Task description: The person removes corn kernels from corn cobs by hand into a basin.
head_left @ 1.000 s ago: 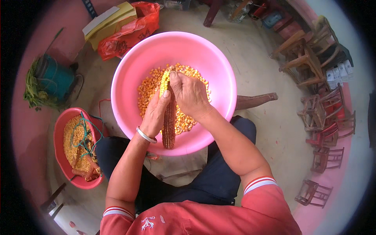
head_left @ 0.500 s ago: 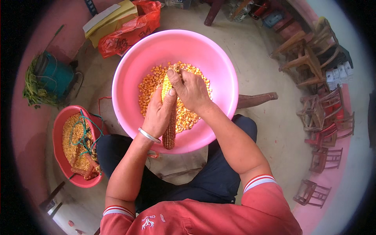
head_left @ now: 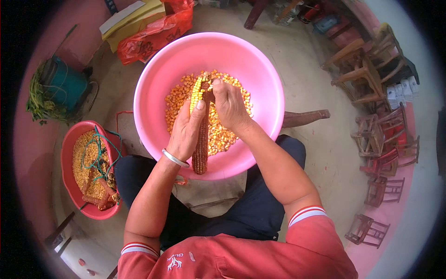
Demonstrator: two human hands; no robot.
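Note:
My left hand (head_left: 185, 132) is wrapped round a partly shelled corn cob (head_left: 200, 153), with its thumb lying along the front. Yellow kernels stay on the upper left side of the cob; the lower end and the right side are bare and brown. Against the cob's upper end is my right hand (head_left: 230, 106), fingers curled, its thumb tip by a few loosened kernels. Its fingertips are partly hidden. Under both hands, loose corn kernels (head_left: 223, 138) cover the bottom of a wide pink basin (head_left: 265, 97). A silver bangle (head_left: 175, 158) circles my left wrist.
A red tub (head_left: 67, 172) of kernels, some cobs and green cord stands at left. Behind it is a teal bucket (head_left: 65, 88) with greens. A red plastic bag (head_left: 153, 39) lies beyond the basin. Small wooden chairs (head_left: 369, 132) line the right wall.
My right thumb has drawn back to the right off the cob's kernels, baring more of the upper end. My left hand keeps its hold; the view has shifted slightly.

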